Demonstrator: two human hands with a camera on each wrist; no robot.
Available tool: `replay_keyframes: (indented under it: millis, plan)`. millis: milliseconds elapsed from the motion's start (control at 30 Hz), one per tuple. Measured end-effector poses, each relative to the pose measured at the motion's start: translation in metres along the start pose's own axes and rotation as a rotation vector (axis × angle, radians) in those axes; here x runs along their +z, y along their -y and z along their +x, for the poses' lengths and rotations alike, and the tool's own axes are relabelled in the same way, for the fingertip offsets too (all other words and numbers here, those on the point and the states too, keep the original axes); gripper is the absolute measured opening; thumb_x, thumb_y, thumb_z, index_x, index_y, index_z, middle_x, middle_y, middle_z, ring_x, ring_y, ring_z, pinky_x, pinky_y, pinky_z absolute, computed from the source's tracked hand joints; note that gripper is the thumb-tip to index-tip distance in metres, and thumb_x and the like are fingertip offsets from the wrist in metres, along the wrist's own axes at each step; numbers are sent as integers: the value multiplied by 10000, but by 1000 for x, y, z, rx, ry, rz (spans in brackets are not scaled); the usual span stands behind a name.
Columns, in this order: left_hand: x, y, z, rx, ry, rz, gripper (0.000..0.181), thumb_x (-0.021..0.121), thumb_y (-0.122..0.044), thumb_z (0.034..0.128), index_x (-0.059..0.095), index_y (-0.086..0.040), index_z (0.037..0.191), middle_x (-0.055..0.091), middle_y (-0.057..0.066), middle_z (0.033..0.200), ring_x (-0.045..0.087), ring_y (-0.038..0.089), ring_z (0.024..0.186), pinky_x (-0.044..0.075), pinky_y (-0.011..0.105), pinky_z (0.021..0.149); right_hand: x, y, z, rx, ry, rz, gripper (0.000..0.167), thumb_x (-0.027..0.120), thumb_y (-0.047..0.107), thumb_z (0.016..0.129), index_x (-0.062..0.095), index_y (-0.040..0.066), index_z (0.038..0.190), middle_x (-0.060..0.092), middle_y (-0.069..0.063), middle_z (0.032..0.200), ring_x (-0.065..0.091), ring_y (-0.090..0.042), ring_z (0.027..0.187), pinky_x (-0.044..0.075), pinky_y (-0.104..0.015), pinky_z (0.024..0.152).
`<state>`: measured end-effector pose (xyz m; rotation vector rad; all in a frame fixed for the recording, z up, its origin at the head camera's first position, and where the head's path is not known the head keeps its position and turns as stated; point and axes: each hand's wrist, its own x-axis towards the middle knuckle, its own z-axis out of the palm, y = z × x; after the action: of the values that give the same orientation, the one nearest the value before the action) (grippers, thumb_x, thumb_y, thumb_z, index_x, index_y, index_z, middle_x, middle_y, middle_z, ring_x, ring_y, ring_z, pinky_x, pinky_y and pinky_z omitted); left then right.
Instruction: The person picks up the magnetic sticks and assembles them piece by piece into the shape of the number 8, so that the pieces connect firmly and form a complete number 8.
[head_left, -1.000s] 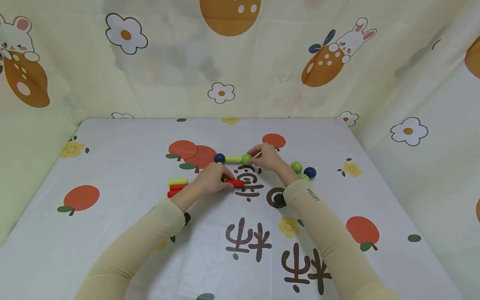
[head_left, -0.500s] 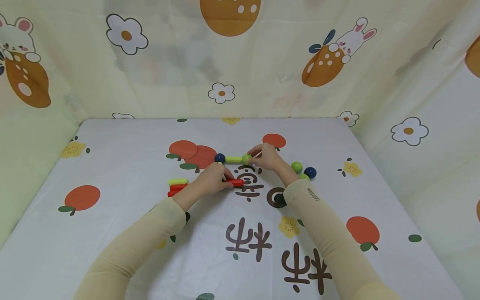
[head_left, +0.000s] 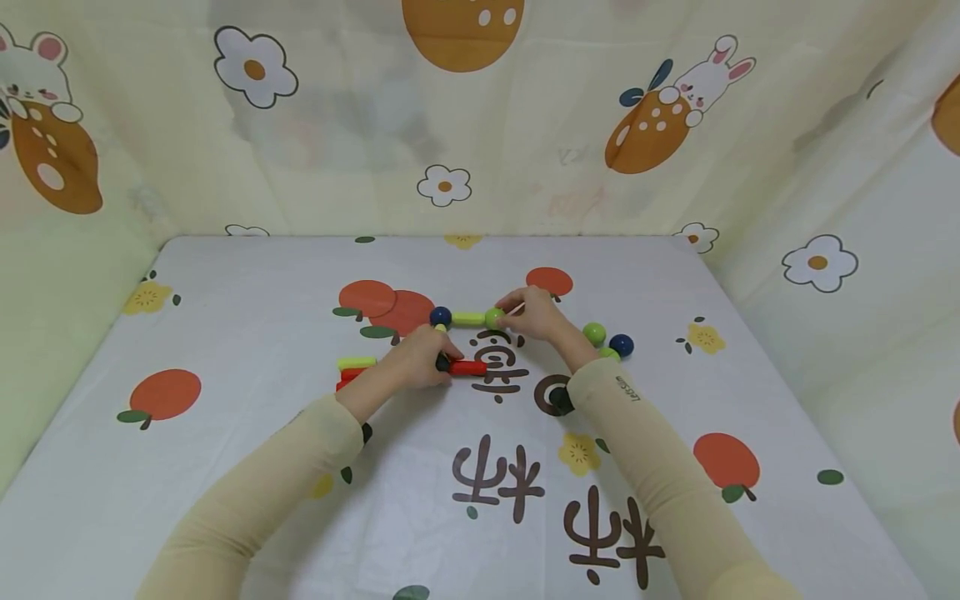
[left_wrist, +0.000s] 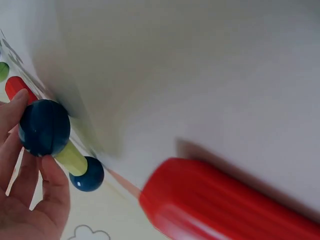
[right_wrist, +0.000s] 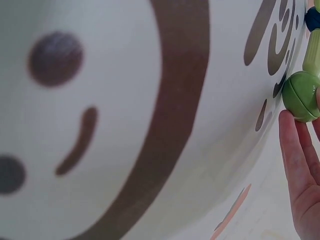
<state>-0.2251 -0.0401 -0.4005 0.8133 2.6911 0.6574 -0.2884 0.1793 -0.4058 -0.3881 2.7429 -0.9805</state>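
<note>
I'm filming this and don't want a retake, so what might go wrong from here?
The left hand grips a blue ball; twisting might loosen the red stick beside it. A tug by the right hand on the green ball may shift the structure. The loose blue ball could roll if bumped.

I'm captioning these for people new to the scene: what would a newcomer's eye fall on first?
Probably the bright red rod, extending rightward from the left hand near the middle of the head view. Next, likely the green ball at the right hand, in line with a yellow-green rod and a dark blue ball to its left.
</note>
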Motion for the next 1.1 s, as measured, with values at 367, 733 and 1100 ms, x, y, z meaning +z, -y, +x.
replay_keyframes:
  millis: [367, 733, 1100]
  plan:
    - [-6, 4, -9, 24, -55, -6, 355, 789, -117, 709, 693, -23, 1037, 642, 77, 984, 538, 191, 940, 465, 311, 820, 0, 0, 0, 1, 1, 13, 303, 694, 136, 813, 647, 5, 1082, 633, -136, 1025, 596, -239, 898, 504, -287, 703]
    - [-6, 3, -12, 22, -86, 2, 311, 797, -111, 694, 716, -27, 982, 663, 57, 914, 524, 180, 872, 458, 298, 780, 1, 2, -4, -12, -9, 27, 302, 674, 110, 825, 635, 2, 1103, 619, -159, 1051, 602, -272, 922, 507, -305, 703]
    - [-6, 3, -13, -4, -76, 17, 327, 788, -135, 708, 710, -41, 1011, 607, 61, 935, 503, 177, 891, 452, 293, 777, 1, 2, -3, -1, 10, 18, 327, 649, 126, 847, 614, 27, 1157, 598, -152, 1100, 581, -271, 954, 498, -323, 742]
